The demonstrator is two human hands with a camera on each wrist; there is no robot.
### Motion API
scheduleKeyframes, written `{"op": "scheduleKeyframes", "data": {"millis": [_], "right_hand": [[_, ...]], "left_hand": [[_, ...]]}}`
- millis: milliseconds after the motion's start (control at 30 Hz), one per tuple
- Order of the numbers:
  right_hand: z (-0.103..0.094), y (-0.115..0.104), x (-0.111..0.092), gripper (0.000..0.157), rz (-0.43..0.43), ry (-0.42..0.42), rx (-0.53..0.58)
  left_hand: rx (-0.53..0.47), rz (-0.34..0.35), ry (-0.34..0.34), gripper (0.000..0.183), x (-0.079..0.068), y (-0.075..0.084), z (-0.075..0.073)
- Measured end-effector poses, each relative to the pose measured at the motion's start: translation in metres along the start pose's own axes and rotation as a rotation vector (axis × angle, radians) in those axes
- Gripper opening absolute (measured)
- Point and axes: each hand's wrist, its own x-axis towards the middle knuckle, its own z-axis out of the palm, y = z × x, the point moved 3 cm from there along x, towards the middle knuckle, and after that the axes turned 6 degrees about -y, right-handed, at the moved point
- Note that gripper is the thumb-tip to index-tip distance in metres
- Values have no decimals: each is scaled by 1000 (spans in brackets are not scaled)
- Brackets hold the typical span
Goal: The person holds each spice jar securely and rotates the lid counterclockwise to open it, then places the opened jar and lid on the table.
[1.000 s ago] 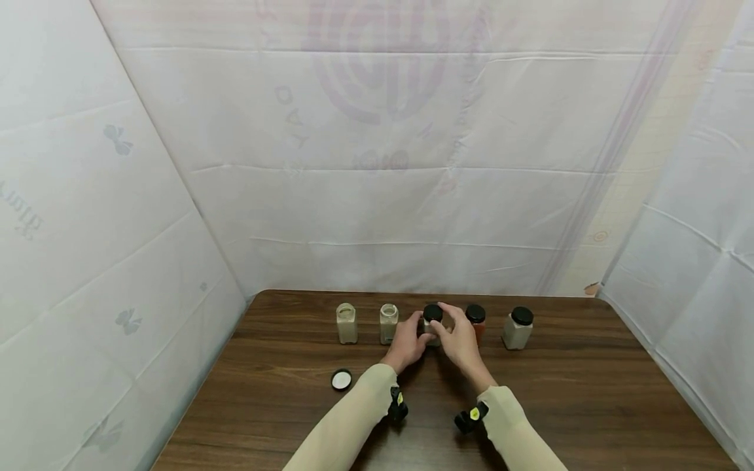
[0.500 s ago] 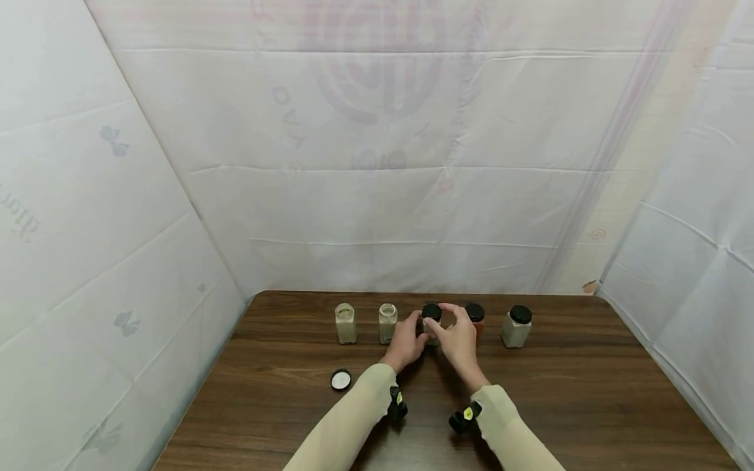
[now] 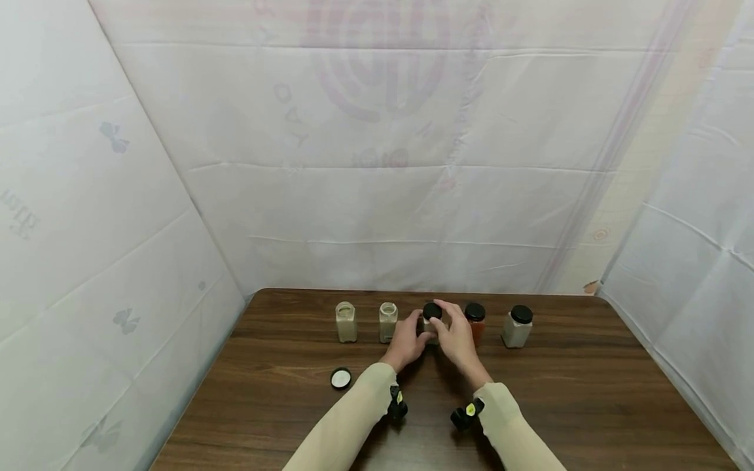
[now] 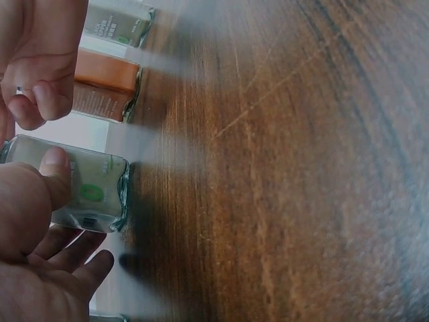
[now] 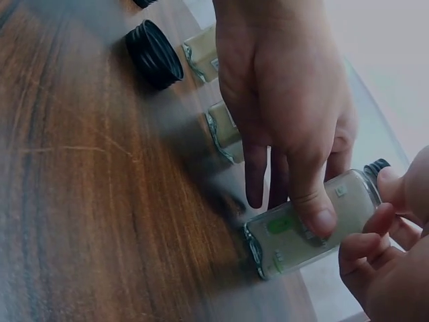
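A square glass jar (image 5: 301,228) of pale powder, with a green mark on its side, stands upright between my hands in the head view. My left hand (image 3: 406,343) grips its body, the thumb (image 4: 57,178) pressed on one face. At the top, my right hand (image 3: 459,340) pinches the black screw lid (image 3: 432,311) between thumb and fingers. The lid sits at the jar's mouth. Just right of my right hand stands a capped jar of orange-red powder (image 3: 476,324), partly hidden by it.
Two uncapped jars, the far-left jar (image 3: 346,324) and its neighbour (image 3: 388,324), stand left of my hands. A capped pale jar (image 3: 517,327) stands farthest right. One loose black lid (image 3: 340,379) lies white side up on the wooden table (image 3: 589,392). White cloth hangs behind.
My right hand swings slightly around the lid; since half a second ago its thumb has moved right and its fingertips left. The left hand keeps its place on the jar.
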Motion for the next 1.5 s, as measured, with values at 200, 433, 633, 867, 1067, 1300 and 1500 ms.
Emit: {"op": "scheduleKeyframes", "data": {"millis": [200, 433, 633, 867, 1067, 1300, 1500], "right_hand": [[-1, 0, 1, 43, 14, -33, -1], [-1, -1, -1, 55, 48, -24, 13], [1, -1, -3, 61, 122, 78, -12], [4, -3, -4, 53, 134, 137, -10], [4, -3, -2, 43, 96, 95, -27], [2, -2, 0, 42, 56, -18, -31], [1, -2, -1, 47, 67, -35, -16]], "left_hand": [[-1, 13, -2, 44, 0, 1, 0], [-1, -9, -21, 45, -1, 1, -2], [4, 0, -24, 45, -2, 2, -3], [28, 11, -11, 44, -1, 2, -2], [19, 1, -9, 43, 1, 1, -1], [-11, 14, -2, 44, 0, 2, -2], [-9, 13, -8, 43, -1, 3, -3]]}}
